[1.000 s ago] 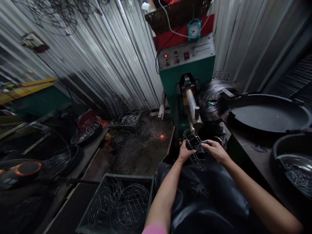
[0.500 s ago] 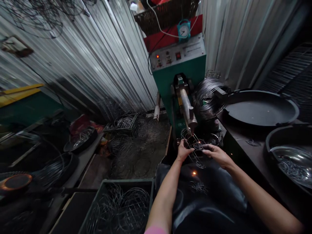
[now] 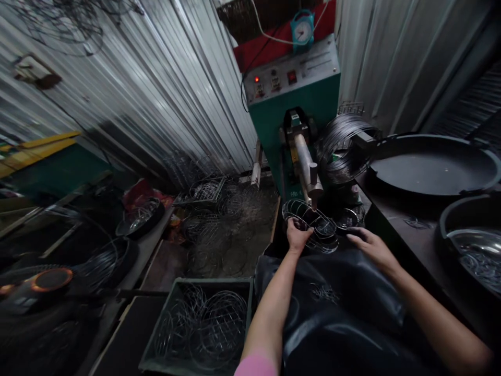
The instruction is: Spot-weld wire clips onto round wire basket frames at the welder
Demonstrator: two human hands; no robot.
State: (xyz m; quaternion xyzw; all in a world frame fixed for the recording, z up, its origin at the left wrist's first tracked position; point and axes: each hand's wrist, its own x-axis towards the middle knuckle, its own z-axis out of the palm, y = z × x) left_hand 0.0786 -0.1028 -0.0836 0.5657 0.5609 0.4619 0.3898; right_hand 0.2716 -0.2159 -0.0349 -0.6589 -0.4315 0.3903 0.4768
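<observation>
Fingers of the left hand [image 3: 299,237]: closed on the near-left side of a wire frame [image 3: 301,209], with the thumb laid across the wires. Fingers of the right hand [image 3: 371,248]: extended toward the frame's right side, apart from it; whether anything small is pinched at the darkened tips cannot be told.

Item, one wire frame: rounded, open-work, of thin metal wire. Held above the near edge of the lap, at the lower end of a metal arm [image 3: 305,159] that is carried by a green machine [image 3: 297,99]. Contact between frame and arm tip cannot be made out.

Handling, as judged: light, easily borne by one hand; stiff along each wire, though some spring is to be expected across the wide openings. Smooth wire may be found slippery, and a thin joint may be bent or broken if twisted. Best grasped at the outer rim, where two wires can be pinched together, with fingertips held clear of the arm tip and of any cut ends.

Adjacent stock: small wire pieces [image 3: 324,293], strewn on a black apron [image 3: 340,324]; further wire frames, heaped in a green crate [image 3: 213,280] at the left.
</observation>
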